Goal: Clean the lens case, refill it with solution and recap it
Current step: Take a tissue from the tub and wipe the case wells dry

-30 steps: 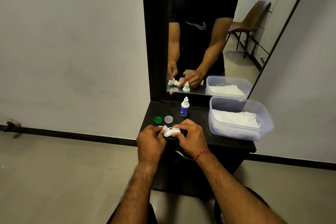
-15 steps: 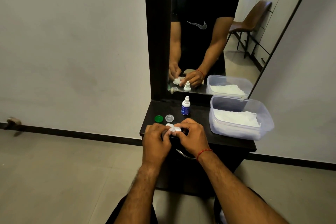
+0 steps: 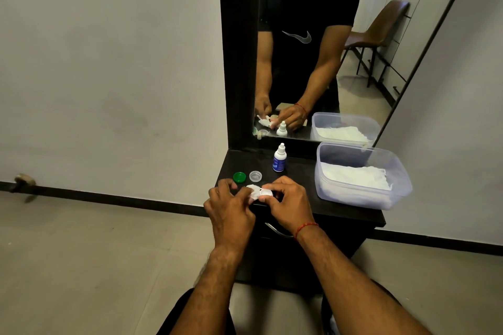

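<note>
The right hand (image 3: 288, 202) is pinching the white lens case (image 3: 266, 193) between thumb and fingertips, clamped on its right-hand well. The left hand (image 3: 231, 209) is closed around a small wad of white tissue (image 3: 253, 189), pressing it against the case's left end, so both hands are meeting over the case, just above the front edge of the dark dresser top (image 3: 340, 207).

Compared with half a second ago, more of the tissue and case is showing between the fingers, and the hands are sitting slightly further apart; a second ago the case lay more exposed. The rest is lying unchanged.

Taking the case as landmark: just behind it and to the left a green cap (image 3: 239, 177) is lying flat on the top, and beside that, directly behind the case, a clear cap (image 3: 255, 176). Further behind, slightly right, a small white solution bottle (image 3: 279, 158) with a blue label is standing upright, capped. Well to the right of the case a clear plastic tub (image 3: 402, 190) is holding folded white tissues (image 3: 356, 178).

Behind the bottle a black-framed mirror (image 3: 239, 62) is rising from the dresser, reflecting the person's arms, the tub and a brown chair. Below the case a metal drawer handle (image 3: 275, 230) is showing. Pale walls with a dark skirting strip and a light tiled floor (image 3: 81, 266) are surrounding the dresser.
</note>
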